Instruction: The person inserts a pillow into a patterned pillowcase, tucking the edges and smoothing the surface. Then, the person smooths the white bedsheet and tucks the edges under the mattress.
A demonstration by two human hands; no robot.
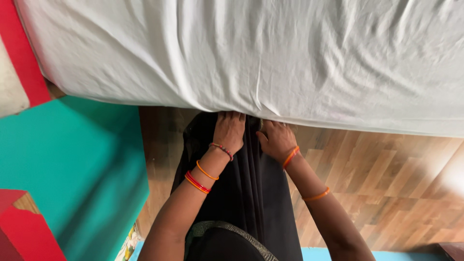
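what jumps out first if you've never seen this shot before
A wrinkled white sheet fills the whole top of the view. Just below its edge, at centre, the left hand and right hand, wrists ringed with orange bangles, reach under it. A teal wall glows at left.

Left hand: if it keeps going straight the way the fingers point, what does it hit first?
Probably the hanging edge of the white sheet over the mattress; the left hand fingertips already sit at it. Depth beneath is unclear.

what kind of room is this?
Most likely a bedroom in a home: a mattress under a white sheet, a wood-pattern floor and a teal wall. Both hands, left hand and right hand, reach under the sheet's edge.
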